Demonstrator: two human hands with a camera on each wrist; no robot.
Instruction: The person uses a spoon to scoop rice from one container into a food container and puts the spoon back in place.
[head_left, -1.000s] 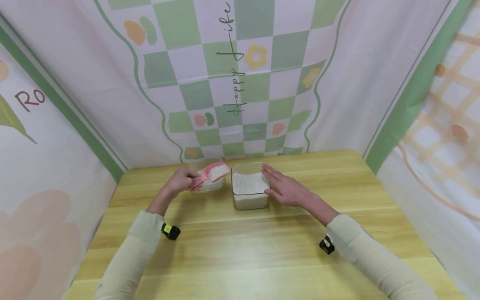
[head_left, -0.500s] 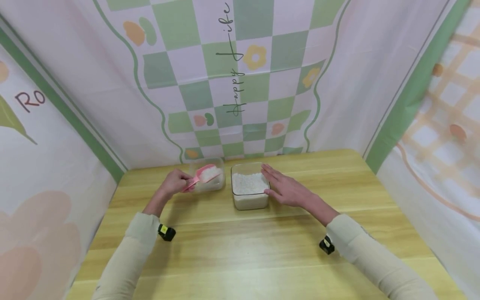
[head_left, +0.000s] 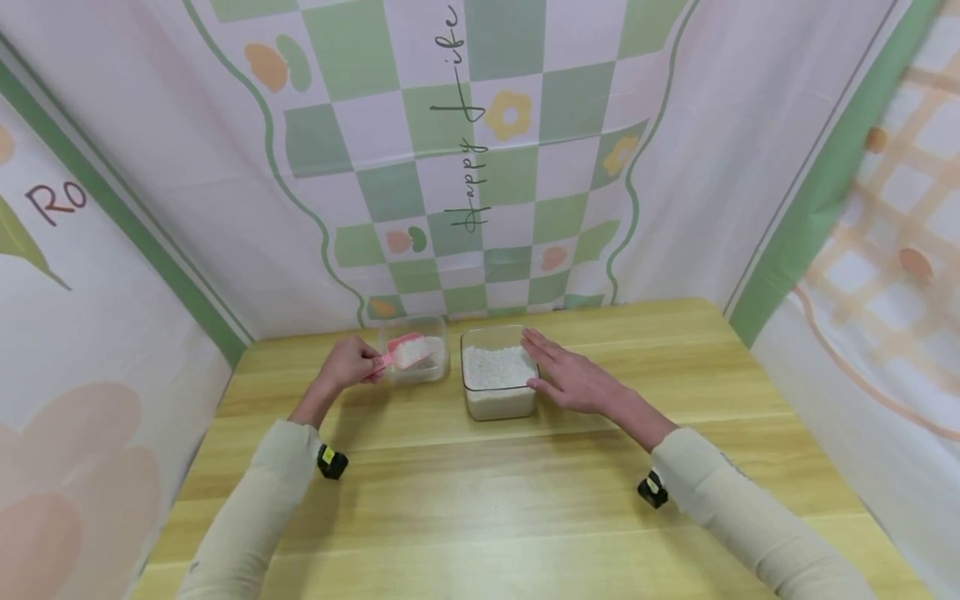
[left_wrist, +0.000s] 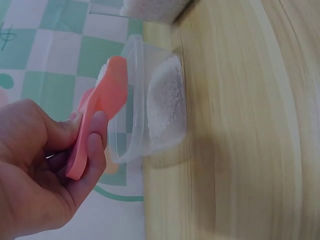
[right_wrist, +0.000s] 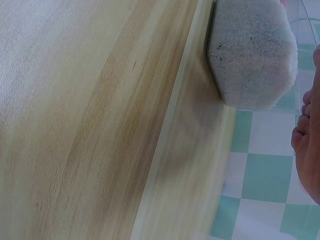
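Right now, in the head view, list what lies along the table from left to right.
Left hand gripping the pink scoop → small clear container → larger clear container of white grains → right hand, flat against that container's side.

Head cam high, faces forward-down at 12 o'clock, whole counter and both hands. Left wrist cam close, rolled sideways, small tub at 12 o'clock, shared with head view. Right wrist cam close, low over the counter, big tub at 1 o'clock, shared with head view.
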